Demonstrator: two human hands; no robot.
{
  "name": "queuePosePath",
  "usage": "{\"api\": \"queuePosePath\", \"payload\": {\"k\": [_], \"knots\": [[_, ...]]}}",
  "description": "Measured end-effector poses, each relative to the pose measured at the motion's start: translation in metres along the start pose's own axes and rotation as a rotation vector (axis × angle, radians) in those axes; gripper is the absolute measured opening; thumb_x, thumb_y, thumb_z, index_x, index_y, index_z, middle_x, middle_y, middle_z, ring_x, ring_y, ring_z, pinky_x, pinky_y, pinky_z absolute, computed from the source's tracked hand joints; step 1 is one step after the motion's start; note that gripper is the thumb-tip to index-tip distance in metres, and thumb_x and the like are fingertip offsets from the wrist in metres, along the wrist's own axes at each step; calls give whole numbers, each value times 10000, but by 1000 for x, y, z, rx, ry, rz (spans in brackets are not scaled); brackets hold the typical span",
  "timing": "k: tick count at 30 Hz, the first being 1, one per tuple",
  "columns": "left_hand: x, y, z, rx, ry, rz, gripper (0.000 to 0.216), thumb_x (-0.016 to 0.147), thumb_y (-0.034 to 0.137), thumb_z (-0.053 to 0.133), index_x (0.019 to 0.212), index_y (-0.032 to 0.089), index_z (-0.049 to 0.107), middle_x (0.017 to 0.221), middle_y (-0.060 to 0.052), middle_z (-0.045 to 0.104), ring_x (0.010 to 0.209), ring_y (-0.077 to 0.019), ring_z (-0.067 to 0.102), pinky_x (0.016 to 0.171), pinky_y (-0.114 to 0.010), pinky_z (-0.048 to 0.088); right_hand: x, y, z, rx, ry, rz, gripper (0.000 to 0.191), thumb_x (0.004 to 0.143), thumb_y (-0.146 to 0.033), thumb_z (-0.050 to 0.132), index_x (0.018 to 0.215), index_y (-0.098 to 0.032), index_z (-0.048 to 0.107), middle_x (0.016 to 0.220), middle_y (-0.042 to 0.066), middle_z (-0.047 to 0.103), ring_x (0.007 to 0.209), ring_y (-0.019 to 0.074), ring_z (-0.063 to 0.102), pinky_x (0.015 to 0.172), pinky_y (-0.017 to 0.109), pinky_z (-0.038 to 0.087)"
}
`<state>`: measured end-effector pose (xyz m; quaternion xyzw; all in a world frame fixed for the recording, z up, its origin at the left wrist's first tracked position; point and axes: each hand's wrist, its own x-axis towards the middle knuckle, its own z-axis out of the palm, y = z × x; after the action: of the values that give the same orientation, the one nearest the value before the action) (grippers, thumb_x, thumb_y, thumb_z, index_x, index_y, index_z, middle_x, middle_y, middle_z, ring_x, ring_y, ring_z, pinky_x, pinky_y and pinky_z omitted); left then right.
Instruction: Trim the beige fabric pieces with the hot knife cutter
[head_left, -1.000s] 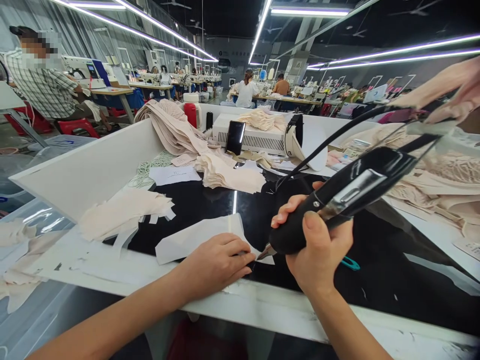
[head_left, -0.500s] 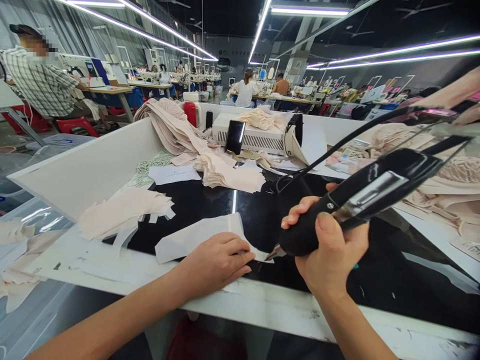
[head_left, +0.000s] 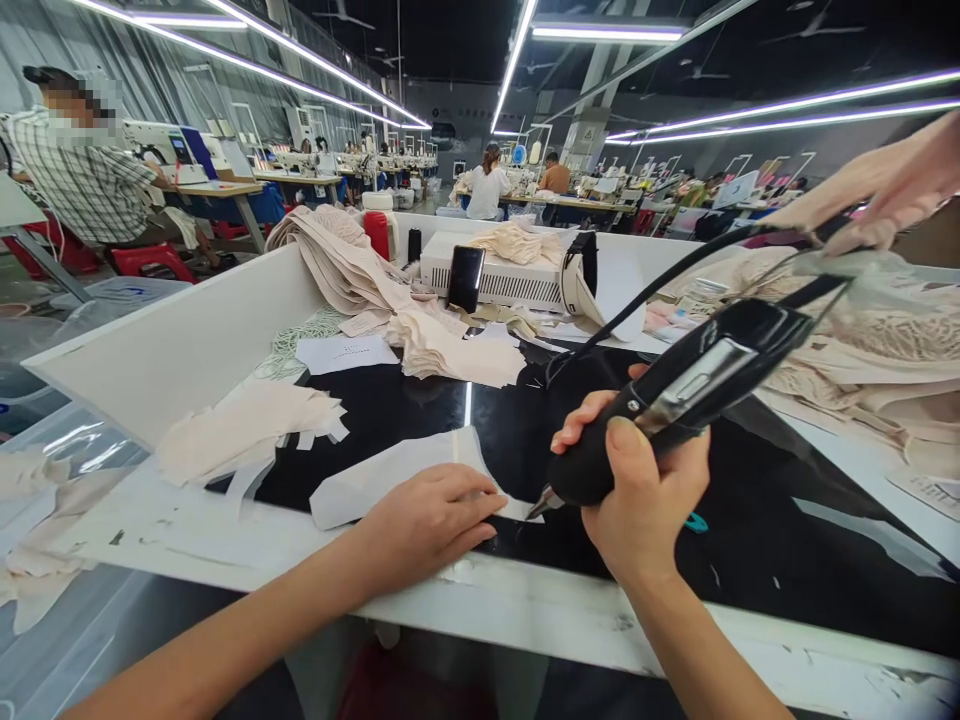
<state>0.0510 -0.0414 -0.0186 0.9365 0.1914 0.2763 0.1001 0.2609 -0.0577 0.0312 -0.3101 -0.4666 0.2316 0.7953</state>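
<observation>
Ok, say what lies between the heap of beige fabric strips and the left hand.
In the head view, a pale fabric piece on the black tabletop; the left hand rests on its right end.

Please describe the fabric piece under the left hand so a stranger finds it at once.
On the black table, look at the near edge. A pale flat piece lies there under the left hand, the black tool pointing at its right end. The other pale fabric sits in heaps, untouched.
</observation>
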Motion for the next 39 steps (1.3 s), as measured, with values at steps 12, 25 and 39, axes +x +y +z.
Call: {"api": "queuePosePath", "payload": {"k": [12,25,39], "knots": [[-18,-10,-35,79,-173,-170,322,1170,207,477,1169,179,798,1179,-89,775,1075,-245,740,949,-372,614,31,27,-5,-22,57,-49,353,865,-433,930,989,-285,634,807,-37,713,594,151,648,523,301,603],[30,-20,-50,-61,-323,-297,191,1084,228,697,1275,223,691,1318,-79,732,1281,-279,693,1144,-430,554,18,30,15,32,1,-19,293,918,-398,866,1015,-289,612,837,-50,704,617,135,642,554,280,618],[39,-54,-39,-147,-512,-243,455,1018,453,821,1390,263,641,1576,-126,653,1691,-359,346,1386,-697,179,15,35,35,92,11,42,336,882,-427,888,1032,-292,619,818,-48,669,594,139,621,565,315,680]]}}
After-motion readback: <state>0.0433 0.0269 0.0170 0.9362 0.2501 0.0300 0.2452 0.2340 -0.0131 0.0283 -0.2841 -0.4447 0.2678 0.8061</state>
